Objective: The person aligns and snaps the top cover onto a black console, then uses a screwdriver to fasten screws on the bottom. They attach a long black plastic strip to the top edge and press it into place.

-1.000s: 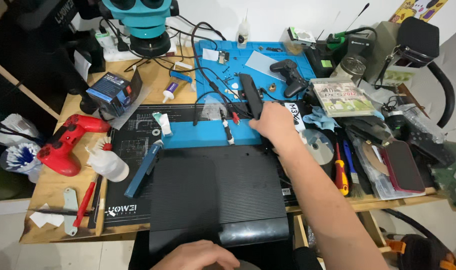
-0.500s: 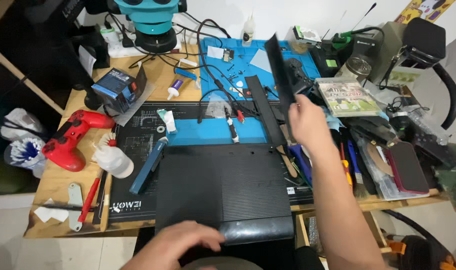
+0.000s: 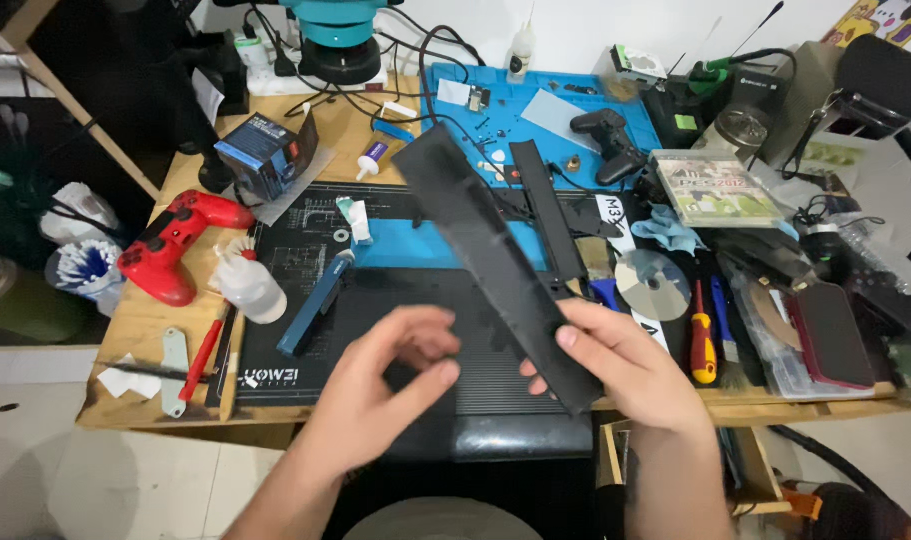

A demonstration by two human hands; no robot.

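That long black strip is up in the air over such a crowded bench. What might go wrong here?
The right hand grips the long black panel only at its near end, so it might slip or flex; the left hand is open beside it, not holding. Its far end hangs above small loose parts on the blue mat, and a swing might scatter them. The bare disc lies among tools and may scratch.

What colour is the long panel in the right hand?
Matte black; the long panel, gripped by the right hand, shows in the head view.
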